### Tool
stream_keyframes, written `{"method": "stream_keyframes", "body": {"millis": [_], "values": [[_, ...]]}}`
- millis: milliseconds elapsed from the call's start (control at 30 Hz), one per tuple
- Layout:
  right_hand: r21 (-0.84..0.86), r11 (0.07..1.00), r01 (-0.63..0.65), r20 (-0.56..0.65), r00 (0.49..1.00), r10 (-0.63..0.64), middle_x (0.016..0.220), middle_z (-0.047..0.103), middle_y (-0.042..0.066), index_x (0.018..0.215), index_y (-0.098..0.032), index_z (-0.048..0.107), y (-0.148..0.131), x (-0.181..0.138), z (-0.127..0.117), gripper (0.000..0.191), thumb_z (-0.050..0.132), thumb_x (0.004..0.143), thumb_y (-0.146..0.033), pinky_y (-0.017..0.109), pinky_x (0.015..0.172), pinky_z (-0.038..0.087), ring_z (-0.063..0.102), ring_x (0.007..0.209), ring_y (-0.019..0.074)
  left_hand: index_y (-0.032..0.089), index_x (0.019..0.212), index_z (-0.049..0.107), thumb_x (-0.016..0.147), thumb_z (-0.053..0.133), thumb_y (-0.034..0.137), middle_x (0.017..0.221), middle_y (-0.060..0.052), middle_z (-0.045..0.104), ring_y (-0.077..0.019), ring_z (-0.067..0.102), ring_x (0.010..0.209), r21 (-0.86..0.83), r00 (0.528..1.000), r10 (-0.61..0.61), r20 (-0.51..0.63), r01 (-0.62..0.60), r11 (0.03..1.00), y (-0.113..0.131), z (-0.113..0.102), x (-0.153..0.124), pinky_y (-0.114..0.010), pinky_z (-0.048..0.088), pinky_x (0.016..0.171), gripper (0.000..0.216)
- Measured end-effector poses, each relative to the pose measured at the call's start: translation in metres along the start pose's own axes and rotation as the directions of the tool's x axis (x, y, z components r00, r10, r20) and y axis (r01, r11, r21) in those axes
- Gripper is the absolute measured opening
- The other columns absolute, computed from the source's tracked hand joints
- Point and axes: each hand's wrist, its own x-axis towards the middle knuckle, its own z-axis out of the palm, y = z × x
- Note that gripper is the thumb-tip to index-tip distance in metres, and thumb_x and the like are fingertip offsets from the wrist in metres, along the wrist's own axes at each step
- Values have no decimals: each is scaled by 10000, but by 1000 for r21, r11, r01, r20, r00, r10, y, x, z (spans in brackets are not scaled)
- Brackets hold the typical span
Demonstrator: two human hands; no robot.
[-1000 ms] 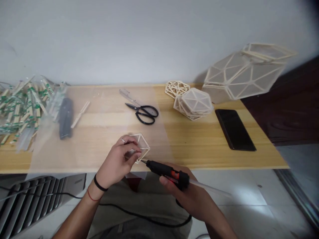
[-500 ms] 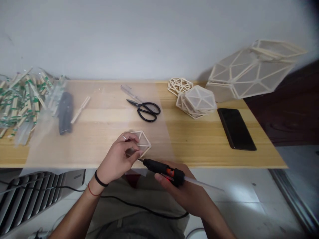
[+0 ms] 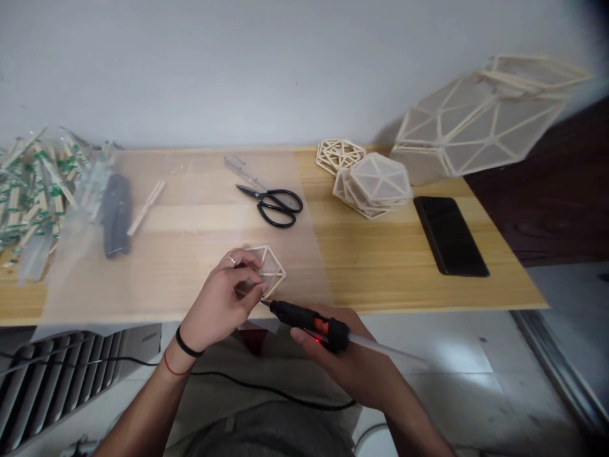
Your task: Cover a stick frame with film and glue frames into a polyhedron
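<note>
Wooden table [image 3: 380, 266] lies under the small frame [image 3: 273, 265]; your left hand [image 3: 223, 298] pinches it, your right hand [image 3: 354, 362] grips the glue gun [image 3: 304, 317], nozzle [image 3: 266, 303] beside frame's near edge.

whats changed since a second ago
The glue gun in the right hand moved slightly left, its tip now closer to the left hand at the small framed panel. Nothing was visibly grasped or released. The scissors, phone and stacked panels stayed put; the view shifted slightly.
</note>
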Motion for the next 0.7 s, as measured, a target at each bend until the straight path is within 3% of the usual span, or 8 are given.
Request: {"method": "stream_keyframes", "body": {"millis": [267, 700], "values": [[-36, 999, -16, -27, 1000, 15, 985, 824, 36, 1010, -264, 803, 2, 0, -3, 259, 609, 970, -431, 327, 759, 571, 751, 881, 249, 188, 761, 719, 928, 667, 175, 1122, -97, 661, -242, 626, 1099, 5, 1000, 11, -6, -11, 1000, 0, 0, 0, -421, 520, 982, 176], [-37, 998, -59, -59, 997, 57, 874, 812, 26, 972, -263, 813, 5, 0, -5, 270, 605, 967, -436, 320, 696, 577, 735, 780, 241, 190, 773, 725, 921, 669, 158, 1123, -93, 659, -242, 620, 1099, 1, 1000, 29, -11, -29, 1000, 0, 1, 0, -419, 522, 963, 161]]}}
